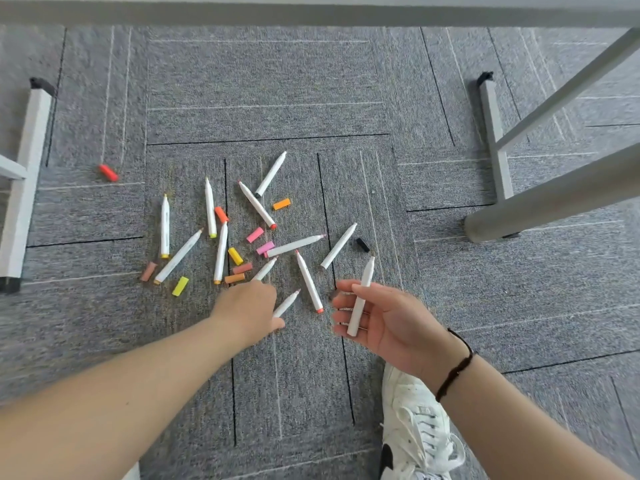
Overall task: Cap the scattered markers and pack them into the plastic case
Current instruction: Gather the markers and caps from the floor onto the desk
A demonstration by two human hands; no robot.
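Twelve white-barrelled markers (220, 252) are in view, most lying uncapped across grey carpet tiles (263, 81) with loose caps among them: pink (255, 234), orange (281, 204), yellow (180, 286), black (362, 244), and a red cap (108, 173) well apart at far left. Print on one barrel (165, 227) is too small to read. The left hand (247, 308) reaches down into the scatter, fingers curled round a marker (286, 304) whose tip pokes out beside the thumb. The right hand (375, 317), a dark cord bracelet (455, 367) at its wrist, holds another white marker (360, 297) upright, thumb pressing it against loosely spread fingers. Grey metal table legs (495, 140) flank the floor; a white sneaker (415, 424) shows below. No plastic case is visible.
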